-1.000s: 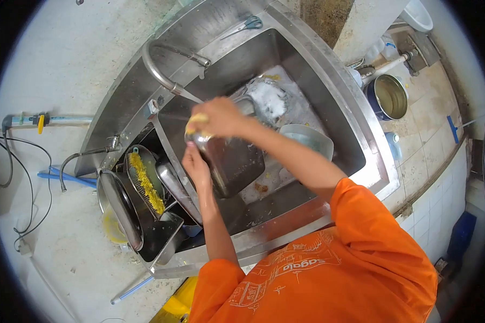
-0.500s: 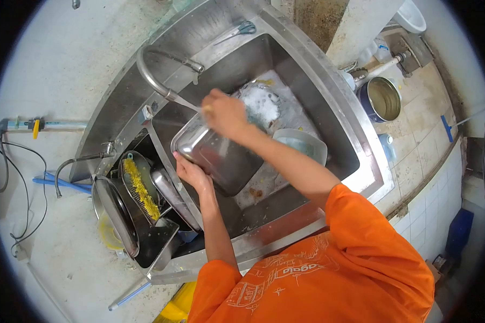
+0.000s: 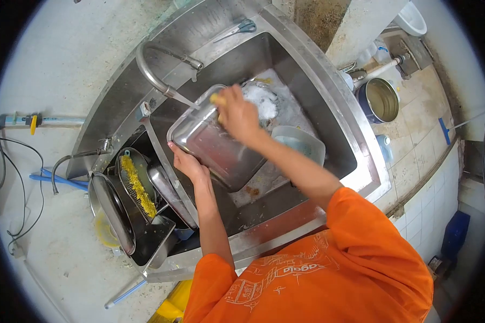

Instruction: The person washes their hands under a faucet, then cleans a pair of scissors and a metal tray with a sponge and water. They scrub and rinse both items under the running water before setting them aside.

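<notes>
A rectangular stainless steel pan (image 3: 218,153) is held tilted over the sink basin (image 3: 328,116), its underside facing up. My left hand (image 3: 188,166) grips its near left edge, the fingers partly hidden beneath. My right hand (image 3: 239,117) is closed round a yellow sponge (image 3: 217,99) and presses it on the pan near the far edge. Water runs from the curved faucet (image 3: 155,81) onto the pan beside the sponge. In the basin lie a white foamy heap (image 3: 261,101) and a translucent plastic container (image 3: 302,141).
Pans and a grater-like piece with yellow bits (image 3: 137,185) crowd the left basin. A second faucet (image 3: 81,157) arches over it. Scissors (image 3: 241,28) rest on the sink's back ledge. An open metal can (image 3: 382,101) stands to the right.
My right hand has slid to the right along the pan with the sponge, which now shows more. The pan has shifted slightly up and left in my left hand.
</notes>
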A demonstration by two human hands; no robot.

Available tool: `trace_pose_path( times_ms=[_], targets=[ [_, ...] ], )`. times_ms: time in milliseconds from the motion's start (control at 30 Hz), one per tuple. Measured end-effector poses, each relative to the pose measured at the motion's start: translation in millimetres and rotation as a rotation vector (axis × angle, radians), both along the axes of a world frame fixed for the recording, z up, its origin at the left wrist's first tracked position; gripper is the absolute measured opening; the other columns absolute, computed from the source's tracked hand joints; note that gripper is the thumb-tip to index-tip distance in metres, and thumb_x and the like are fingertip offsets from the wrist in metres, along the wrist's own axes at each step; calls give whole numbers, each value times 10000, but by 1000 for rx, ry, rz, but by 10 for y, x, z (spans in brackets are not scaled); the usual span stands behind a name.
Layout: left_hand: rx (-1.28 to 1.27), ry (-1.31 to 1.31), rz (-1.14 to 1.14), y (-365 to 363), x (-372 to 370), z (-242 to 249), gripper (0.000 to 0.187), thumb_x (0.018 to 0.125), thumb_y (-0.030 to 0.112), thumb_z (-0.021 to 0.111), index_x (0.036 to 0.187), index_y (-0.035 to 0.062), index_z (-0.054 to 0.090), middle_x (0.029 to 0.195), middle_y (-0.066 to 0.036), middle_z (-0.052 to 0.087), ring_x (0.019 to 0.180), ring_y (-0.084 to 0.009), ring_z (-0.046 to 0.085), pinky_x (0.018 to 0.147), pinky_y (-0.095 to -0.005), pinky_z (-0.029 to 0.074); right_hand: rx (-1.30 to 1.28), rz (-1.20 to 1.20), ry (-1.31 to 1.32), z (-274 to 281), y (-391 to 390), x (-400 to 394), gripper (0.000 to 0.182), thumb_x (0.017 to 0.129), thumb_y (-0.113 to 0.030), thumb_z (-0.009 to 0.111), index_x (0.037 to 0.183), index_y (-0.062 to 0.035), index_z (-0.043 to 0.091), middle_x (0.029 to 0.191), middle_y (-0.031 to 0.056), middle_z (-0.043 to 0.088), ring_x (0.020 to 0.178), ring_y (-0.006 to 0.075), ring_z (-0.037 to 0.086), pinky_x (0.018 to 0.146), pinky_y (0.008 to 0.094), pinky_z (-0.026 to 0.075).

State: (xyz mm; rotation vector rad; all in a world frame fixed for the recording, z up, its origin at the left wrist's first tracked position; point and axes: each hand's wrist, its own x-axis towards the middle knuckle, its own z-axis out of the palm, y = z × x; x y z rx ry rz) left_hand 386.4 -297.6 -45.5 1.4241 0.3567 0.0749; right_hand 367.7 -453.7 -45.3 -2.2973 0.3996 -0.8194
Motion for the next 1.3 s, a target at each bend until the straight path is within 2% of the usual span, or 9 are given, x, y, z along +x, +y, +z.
trace_pose_path(
  times_ms=[100,233,367,500,633,767,1000,1067,1300],
  targets=[
    [-51,48,87,12,143,-4,586,957,481,375,1167,-49,510,1111,-118,573,955,-212,570,840,-340,462,-98,262,-78,-343,644,-432,219,769,-164,596,984,-132,571,878,121,519,643,294,575,529,414,472],
    [-136,2,97,-10,168,328,691,939,564,301,1308,-11,404,1310,-133,450,1161,-258,468,992,-388,375,-239,108,-191,-392,481,-361,262,722,-152,612,979,-115,574,936,124,518,890,312,485,733,428,375],
    [-152,16,144,225,177,278,711,938,566,290,1315,-29,389,1337,-155,423,1208,-289,432,1028,-394,346,172,-459,-94,-438,100,154,194,790,-189,599,940,-77,547,910,143,559,859,326,534,718,446,400],
    [-271,132,150,488,151,70,754,894,639,311,1340,34,382,1367,-130,402,1239,-290,403,1054,-423,304,854,-98,208,-706,-67,202,302,822,-283,590,899,9,601,807,210,651,784,357,631,744,405,472],
    [-460,109,201,611,93,-51,816,851,707,291,1330,56,402,1362,-120,414,1235,-290,411,1061,-438,294,952,-7,204,-815,-144,135,275,818,-262,578,857,6,623,771,185,649,739,277,631,706,365,473],
    [-582,-40,39,756,44,-265,657,888,560,388,1321,65,410,1342,-133,438,1251,-297,395,1063,-446,296,702,94,-50,-538,-217,-8,205,814,-191,589,796,13,581,666,129,602,617,199,551,608,328,439],
    [-1120,352,-467,1001,-481,-337,576,797,250,507,1308,-5,429,1283,-208,493,1146,-343,510,1016,-461,364,609,301,-259,207,-343,-339,133,761,-84,612,747,-10,502,612,67,496,560,126,468,546,277,392],
    [-893,671,-403,1199,-532,-522,629,777,238,515,1335,-26,387,1293,-208,483,1129,-345,521,971,-474,412,541,362,-254,419,-404,-384,141,742,-77,624,758,-15,497,622,62,508,567,123,477,545,276,392],
    [-455,274,-824,804,-303,-227,622,724,24,544,1326,-20,394,1212,-119,537,985,-227,581,917,-326,441,556,95,-403,538,-468,-597,155,831,-115,605,825,-10,492,770,64,522,634,124,517,562,251,419]
  ],
)
